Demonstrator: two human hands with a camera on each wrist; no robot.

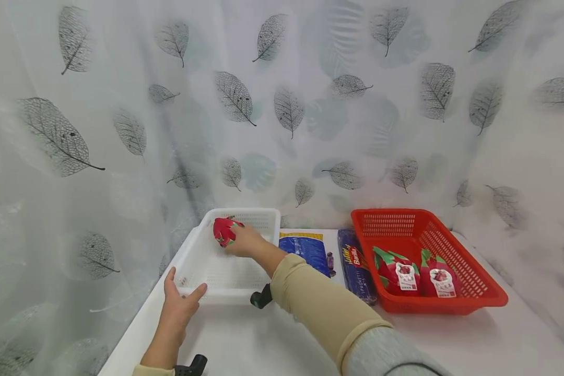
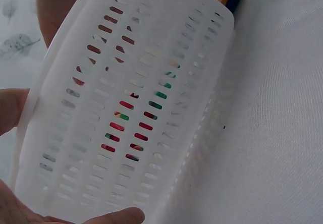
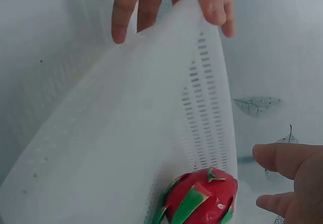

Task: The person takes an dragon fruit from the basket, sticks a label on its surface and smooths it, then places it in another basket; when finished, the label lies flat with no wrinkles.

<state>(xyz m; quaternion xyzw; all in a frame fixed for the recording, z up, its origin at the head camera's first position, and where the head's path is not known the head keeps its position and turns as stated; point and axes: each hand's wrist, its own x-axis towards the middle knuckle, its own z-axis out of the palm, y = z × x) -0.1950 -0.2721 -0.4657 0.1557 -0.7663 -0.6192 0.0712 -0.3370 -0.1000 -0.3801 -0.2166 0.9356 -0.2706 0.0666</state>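
A red dragon fruit (image 1: pixel 225 231) with green scales is inside the white plastic basket (image 1: pixel 216 296), toward its far left side. My right hand (image 1: pixel 246 241) reaches over the basket beside the fruit. In the right wrist view two fingers (image 3: pixel 282 158) of that hand are extended, with a visible gap between them and the dragon fruit (image 3: pixel 204 196). My left hand (image 1: pixel 176 308) rests at the basket's near left corner, thumb and index finger spread to either side of it. Through the slots in the basket wall (image 2: pixel 101 108) red and green show.
To the right stands a red plastic basket (image 1: pixel 444 304) holding two red and green fruits (image 1: pixel 439 279) with white labels. Between the baskets lie a blue and yellow packet (image 1: pixel 305 250), a dark blue spaghetti pack (image 1: pixel 357 269) and a small purple item (image 1: pixel 331 263). A leaf-patterned curtain (image 1: pixel 282 130) hangs behind.
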